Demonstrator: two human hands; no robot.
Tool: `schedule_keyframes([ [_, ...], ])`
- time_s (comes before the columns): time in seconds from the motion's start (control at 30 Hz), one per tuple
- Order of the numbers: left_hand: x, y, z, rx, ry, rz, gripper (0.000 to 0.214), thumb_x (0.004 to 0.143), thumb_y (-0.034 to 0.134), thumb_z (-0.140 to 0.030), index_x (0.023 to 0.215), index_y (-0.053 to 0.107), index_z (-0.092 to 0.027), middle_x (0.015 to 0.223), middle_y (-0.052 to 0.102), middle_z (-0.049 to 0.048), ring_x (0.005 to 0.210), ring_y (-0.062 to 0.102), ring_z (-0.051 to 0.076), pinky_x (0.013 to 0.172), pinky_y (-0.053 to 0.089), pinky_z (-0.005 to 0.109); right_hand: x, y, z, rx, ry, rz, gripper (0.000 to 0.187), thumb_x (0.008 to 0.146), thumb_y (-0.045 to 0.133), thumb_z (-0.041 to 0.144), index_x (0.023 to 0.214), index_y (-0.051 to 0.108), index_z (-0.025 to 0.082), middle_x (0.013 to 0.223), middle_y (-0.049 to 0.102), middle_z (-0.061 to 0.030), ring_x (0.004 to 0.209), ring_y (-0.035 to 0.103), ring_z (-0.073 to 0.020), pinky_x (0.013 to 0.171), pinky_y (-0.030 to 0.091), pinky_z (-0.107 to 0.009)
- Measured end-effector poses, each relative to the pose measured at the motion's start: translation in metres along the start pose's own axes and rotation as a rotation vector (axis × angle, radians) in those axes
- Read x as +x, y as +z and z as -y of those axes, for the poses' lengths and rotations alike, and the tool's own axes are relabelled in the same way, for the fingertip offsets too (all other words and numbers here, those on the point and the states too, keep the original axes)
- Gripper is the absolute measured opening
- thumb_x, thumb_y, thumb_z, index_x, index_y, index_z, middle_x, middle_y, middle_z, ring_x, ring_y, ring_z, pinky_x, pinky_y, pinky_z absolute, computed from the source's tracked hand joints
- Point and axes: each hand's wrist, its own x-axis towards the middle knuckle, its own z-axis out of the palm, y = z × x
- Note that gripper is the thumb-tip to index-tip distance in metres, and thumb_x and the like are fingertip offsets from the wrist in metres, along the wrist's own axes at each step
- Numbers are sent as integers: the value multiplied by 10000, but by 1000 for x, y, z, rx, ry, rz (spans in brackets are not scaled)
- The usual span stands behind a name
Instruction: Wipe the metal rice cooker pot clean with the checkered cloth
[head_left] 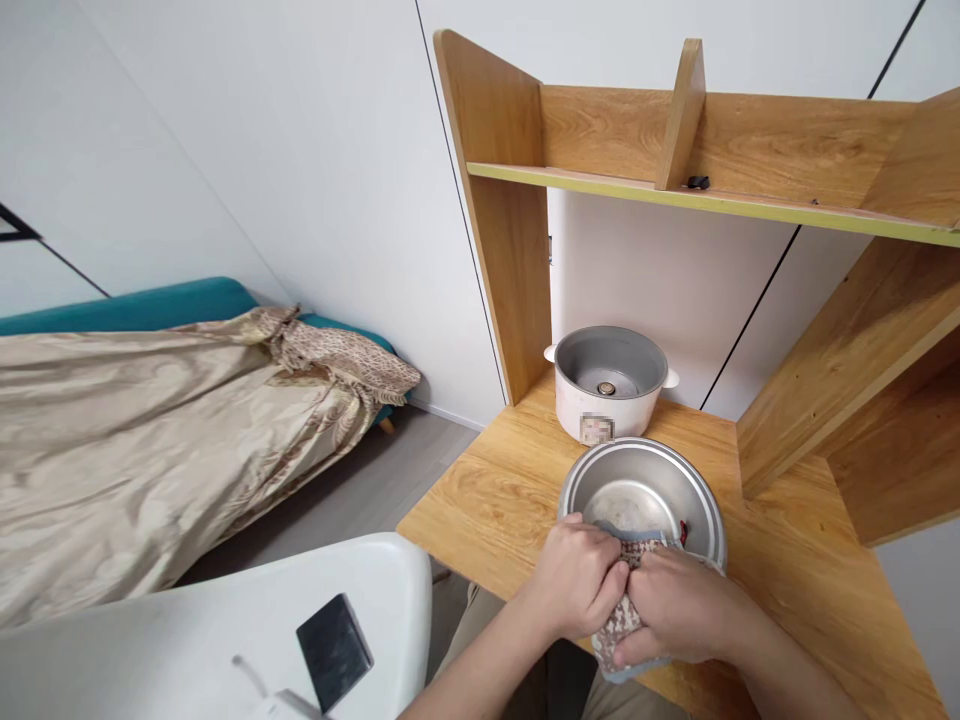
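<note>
Both hands over the near rim of a round, silver-grey metal pot (637, 497), open side up, on a wood-grain surface (480, 505). Left hand (582, 572) clenched on a brown-and-white patterned cloth with grey-blue edging (611, 632); right hand (679, 606) closed round the same cloth, just beside the left, knuckles near together. Cloth bunched between the fists: upper part over the pot's near side, lower end hanging towards the near edge. Small red bit at the pot's right inner side, too small to identify.

Just beyond the pot: round white cooker body with grey interior and two side lugs (611, 400), a round metal piece at the centre of its floor. Above, a wooden shelf with yellow-green front edge (600, 182); small black object (698, 183) on it, right of the divider.

Near left: smooth white table (390, 585), dark flat rectangular object (334, 652) lying on it. Far left: teal couch (202, 298) under a beige patterned cover (187, 430).
</note>
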Motion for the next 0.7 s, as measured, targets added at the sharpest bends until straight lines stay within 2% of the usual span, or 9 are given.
schedule_keyframes([
  [0.17,-1,1,0,3,-3,1,287,997,533,-343,726,531,-250,664,646,44,574,523,210,685,332,413,-2,-2,4,-5,-4,-8,505,850,954,537,1229,880,212,1306,878,-146,1194,789,-402,1056,557,-426],
  [0.43,1,0,1,8,-1,-1,280,986,536,-346,724,515,-249,657,630,39,566,505,208,685,321,417,2,-3,-2,-30,-45,40,567,874,859,626,1253,888,204,1297,882,-166,1231,796,-424,1066,571,-453],
  [0.7,1,0,0,3,7,-9,279,981,534,-334,719,492,-247,666,643,41,571,521,202,683,307,421,7,-4,-3,-23,-94,51,516,861,817,576,1227,898,221,1287,892,-135,1212,806,-393,1030,578,-425],
])
